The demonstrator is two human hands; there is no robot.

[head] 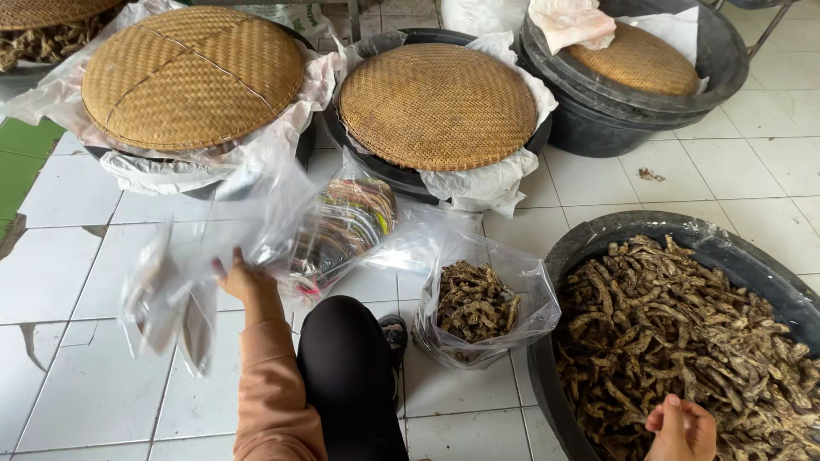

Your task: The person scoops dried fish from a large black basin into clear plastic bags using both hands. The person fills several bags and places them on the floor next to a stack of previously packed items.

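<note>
On the white tiled floor point(752, 179), left of the black tub of dried brown fish point(683, 333), the left hand point(243, 282) clutched thin clear plastic bags point(256, 222) that might slip loose, while the right hand point(682, 429) rested clenched on the fish, holding what I cannot tell.

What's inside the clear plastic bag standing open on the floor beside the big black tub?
The clear bag holds a heap of brown dried pieces, like those in the black tub. The bag's bottom is hidden under the heap.

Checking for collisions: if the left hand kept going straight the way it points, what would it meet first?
The left hand points up-frame into the clear plastic bags it grips; beyond them, probably the lined tub, though depth is unclear.
</note>
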